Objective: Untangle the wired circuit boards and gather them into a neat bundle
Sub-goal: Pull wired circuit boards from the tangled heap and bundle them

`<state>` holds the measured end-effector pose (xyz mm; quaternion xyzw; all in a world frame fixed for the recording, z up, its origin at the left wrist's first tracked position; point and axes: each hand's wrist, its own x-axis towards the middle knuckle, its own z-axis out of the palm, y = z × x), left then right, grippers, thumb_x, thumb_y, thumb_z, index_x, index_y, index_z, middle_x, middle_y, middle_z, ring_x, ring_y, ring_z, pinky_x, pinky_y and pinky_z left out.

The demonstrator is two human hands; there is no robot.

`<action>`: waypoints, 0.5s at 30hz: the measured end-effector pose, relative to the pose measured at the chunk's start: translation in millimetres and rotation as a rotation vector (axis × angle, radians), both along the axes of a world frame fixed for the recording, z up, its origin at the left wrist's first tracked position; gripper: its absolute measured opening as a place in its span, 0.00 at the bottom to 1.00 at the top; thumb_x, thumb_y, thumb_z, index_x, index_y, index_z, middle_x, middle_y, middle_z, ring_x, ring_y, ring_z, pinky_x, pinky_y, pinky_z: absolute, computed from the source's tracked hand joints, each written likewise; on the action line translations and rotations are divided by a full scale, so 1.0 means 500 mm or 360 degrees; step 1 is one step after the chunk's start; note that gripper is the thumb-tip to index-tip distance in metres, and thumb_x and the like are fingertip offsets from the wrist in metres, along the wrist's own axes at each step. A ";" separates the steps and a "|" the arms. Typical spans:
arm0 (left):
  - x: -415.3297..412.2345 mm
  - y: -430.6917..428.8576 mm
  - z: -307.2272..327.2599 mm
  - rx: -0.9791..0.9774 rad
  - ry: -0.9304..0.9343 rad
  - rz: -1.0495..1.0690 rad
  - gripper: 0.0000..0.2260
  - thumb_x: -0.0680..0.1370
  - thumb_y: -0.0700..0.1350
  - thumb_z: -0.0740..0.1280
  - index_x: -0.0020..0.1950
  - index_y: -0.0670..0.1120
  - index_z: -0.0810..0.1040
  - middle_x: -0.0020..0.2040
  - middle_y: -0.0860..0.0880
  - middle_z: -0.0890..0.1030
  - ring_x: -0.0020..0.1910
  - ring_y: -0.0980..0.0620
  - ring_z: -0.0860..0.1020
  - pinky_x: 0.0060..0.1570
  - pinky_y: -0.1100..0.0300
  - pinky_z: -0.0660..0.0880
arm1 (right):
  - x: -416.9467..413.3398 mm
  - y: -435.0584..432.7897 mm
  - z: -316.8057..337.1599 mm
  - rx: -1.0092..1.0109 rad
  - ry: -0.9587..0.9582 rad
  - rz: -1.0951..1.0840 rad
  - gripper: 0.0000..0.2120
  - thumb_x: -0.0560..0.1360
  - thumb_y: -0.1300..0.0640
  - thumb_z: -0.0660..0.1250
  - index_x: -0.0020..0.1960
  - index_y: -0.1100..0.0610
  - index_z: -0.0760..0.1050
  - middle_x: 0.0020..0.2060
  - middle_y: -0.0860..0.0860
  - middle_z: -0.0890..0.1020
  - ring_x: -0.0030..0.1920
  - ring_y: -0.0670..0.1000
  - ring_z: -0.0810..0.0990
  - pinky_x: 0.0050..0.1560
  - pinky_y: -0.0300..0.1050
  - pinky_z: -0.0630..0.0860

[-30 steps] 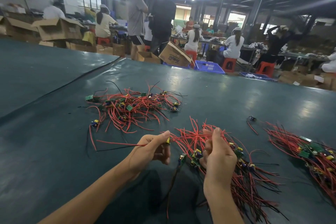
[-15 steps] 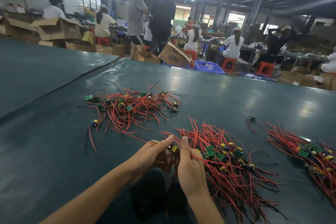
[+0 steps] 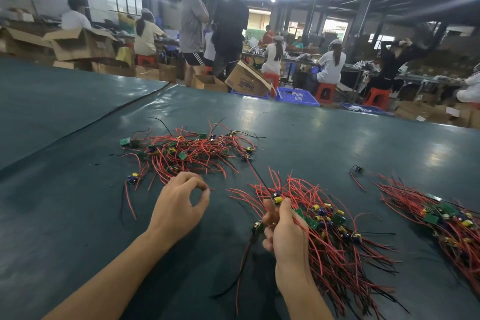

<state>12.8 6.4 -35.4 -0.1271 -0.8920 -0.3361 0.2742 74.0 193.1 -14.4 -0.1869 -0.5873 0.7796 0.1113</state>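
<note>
A tangled pile of small green circuit boards with red and black wires [image 3: 192, 153] lies on the dark green table [image 3: 65, 215] ahead of me. My left hand [image 3: 179, 205] hovers at the pile's near edge, thumb and forefinger meeting in a ring; whether a wire is pinched between them cannot be told. My right hand [image 3: 285, 234] grips the head of a combed bundle of boards [image 3: 337, 247], whose wires fan out towards me on the right. A board with a yellow capacitor [image 3: 278, 199] sits at its fingertips.
Another laid-out bundle [image 3: 452, 218] lies at the right edge, with a single wired board [image 3: 358, 169] just behind it. Beyond the table's far edge stand cardboard boxes [image 3: 246, 82], blue crates [image 3: 296, 96] and several people at benches.
My hands have parted. The left hand moved left and forward to the tangled pile, letting go of the board it held. The right hand now holds that board against the bundle.
</note>
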 end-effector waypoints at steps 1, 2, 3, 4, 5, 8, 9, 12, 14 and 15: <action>0.000 0.000 0.003 -0.0013 0.0097 0.0035 0.04 0.73 0.39 0.73 0.46 0.44 0.81 0.51 0.49 0.78 0.52 0.47 0.77 0.55 0.52 0.73 | 0.000 0.001 -0.001 -0.0024 -0.0007 -0.0007 0.20 0.83 0.48 0.58 0.44 0.58 0.82 0.25 0.47 0.75 0.22 0.44 0.64 0.21 0.36 0.57; -0.001 -0.001 0.005 -0.0025 0.0174 0.0079 0.06 0.72 0.39 0.74 0.47 0.45 0.81 0.53 0.49 0.78 0.53 0.46 0.76 0.55 0.52 0.72 | -0.001 0.001 -0.001 -0.0046 -0.0016 -0.0013 0.19 0.83 0.48 0.59 0.45 0.58 0.82 0.25 0.47 0.75 0.22 0.44 0.64 0.21 0.36 0.57; -0.003 -0.003 0.007 -0.0039 0.0220 0.0133 0.08 0.71 0.40 0.74 0.49 0.46 0.81 0.56 0.48 0.77 0.55 0.46 0.75 0.56 0.52 0.70 | -0.001 0.001 0.000 -0.0074 -0.0025 -0.0020 0.18 0.83 0.49 0.60 0.45 0.58 0.81 0.25 0.46 0.74 0.21 0.44 0.65 0.21 0.36 0.58; -0.005 -0.007 0.007 -0.0068 0.0229 0.0187 0.11 0.72 0.41 0.74 0.52 0.46 0.81 0.59 0.47 0.75 0.57 0.46 0.74 0.58 0.51 0.69 | -0.002 0.002 0.000 -0.0116 -0.0028 -0.0033 0.17 0.82 0.49 0.60 0.45 0.58 0.80 0.24 0.46 0.74 0.21 0.43 0.65 0.20 0.36 0.58; -0.009 -0.011 0.003 -0.0112 0.0174 0.0230 0.13 0.72 0.43 0.74 0.56 0.47 0.80 0.64 0.47 0.73 0.61 0.45 0.72 0.60 0.49 0.68 | -0.004 0.003 0.001 -0.0169 -0.0029 -0.0047 0.16 0.82 0.49 0.60 0.44 0.58 0.79 0.24 0.46 0.74 0.20 0.43 0.65 0.20 0.36 0.58; -0.022 -0.028 -0.016 -0.0365 -0.0327 0.0282 0.20 0.77 0.53 0.66 0.69 0.52 0.72 0.76 0.47 0.61 0.73 0.45 0.61 0.69 0.44 0.60 | -0.007 0.009 0.002 -0.0318 -0.0034 -0.0088 0.15 0.83 0.49 0.60 0.44 0.57 0.76 0.23 0.47 0.73 0.19 0.43 0.64 0.19 0.36 0.59; -0.026 -0.034 -0.021 -0.0458 -0.0492 0.0280 0.21 0.79 0.55 0.62 0.71 0.54 0.69 0.78 0.49 0.59 0.75 0.46 0.59 0.71 0.45 0.58 | -0.008 0.011 0.002 -0.0353 -0.0039 -0.0106 0.14 0.83 0.50 0.59 0.44 0.57 0.75 0.23 0.47 0.72 0.19 0.43 0.64 0.18 0.35 0.58; -0.033 -0.045 -0.028 -0.0532 -0.0574 0.0205 0.17 0.81 0.54 0.59 0.69 0.53 0.74 0.73 0.51 0.69 0.72 0.47 0.65 0.69 0.48 0.62 | -0.010 0.014 0.000 -0.0424 -0.0050 -0.0177 0.13 0.83 0.50 0.58 0.46 0.55 0.75 0.24 0.47 0.72 0.19 0.44 0.63 0.19 0.36 0.58; -0.036 -0.048 -0.028 -0.0479 -0.0466 0.0161 0.14 0.82 0.49 0.60 0.64 0.50 0.79 0.67 0.51 0.76 0.67 0.47 0.71 0.66 0.49 0.67 | -0.012 0.016 -0.002 -0.0478 -0.0048 -0.0214 0.11 0.83 0.50 0.59 0.46 0.55 0.73 0.27 0.49 0.72 0.19 0.44 0.63 0.19 0.36 0.59; -0.037 -0.049 -0.028 -0.0459 -0.0430 0.0137 0.14 0.82 0.47 0.60 0.63 0.48 0.80 0.65 0.50 0.78 0.65 0.46 0.73 0.65 0.49 0.69 | -0.013 0.017 -0.003 -0.0499 -0.0051 -0.0223 0.10 0.83 0.51 0.59 0.46 0.54 0.72 0.28 0.49 0.72 0.19 0.44 0.63 0.18 0.36 0.59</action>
